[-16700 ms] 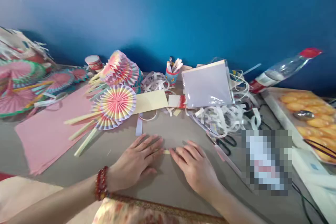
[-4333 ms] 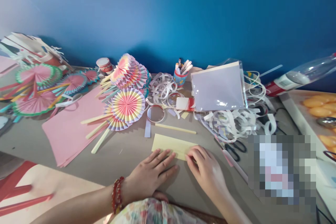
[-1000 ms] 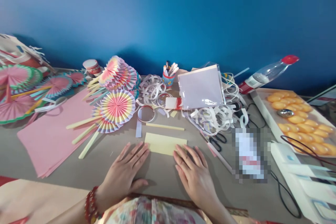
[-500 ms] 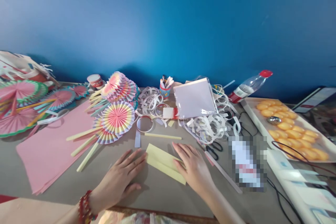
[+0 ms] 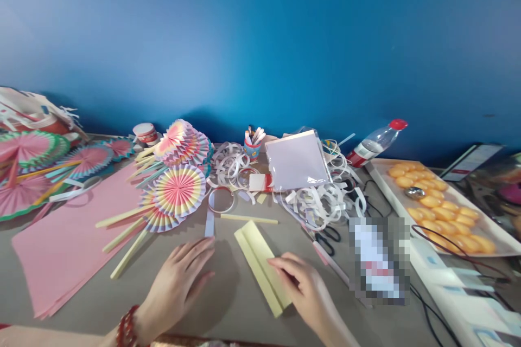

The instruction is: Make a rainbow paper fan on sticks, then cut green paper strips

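Note:
A pale yellow sheet of paper (image 5: pixel 260 265) with lengthwise creases lies slanted in front of me, its far end leaning left. My right hand (image 5: pixel 307 290) pinches the paper's right edge between thumb and fingertips. Left of the paper is my left hand (image 5: pixel 179 274), holding nothing, fingers stretched out and thumb apart. Its fingertips are close to a lilac paper strip (image 5: pixel 209 219); whether they touch it I cannot tell. Beyond the sheet lies a thin yellow paper stick (image 5: pixel 249 219), with a roll of clear tape (image 5: pixel 221 200) behind it.
Pleated paper fans (image 5: pixel 179 190) and pink sheets (image 5: pixel 61 249) occupy the left. At the back are curled white strips (image 5: pixel 317 203), a plastic-wrapped lilac pack (image 5: pixel 298 160) and a tilted bottle (image 5: pixel 376 143). Black-handled scissors (image 5: pixel 328 238) and a tray of yellow pieces (image 5: pixel 380 179) are to the right.
The yellow paper has turned to a steeper slant. My left hand has come off it and moved left; my right hand has shifted from lying over it to pinching its right edge.

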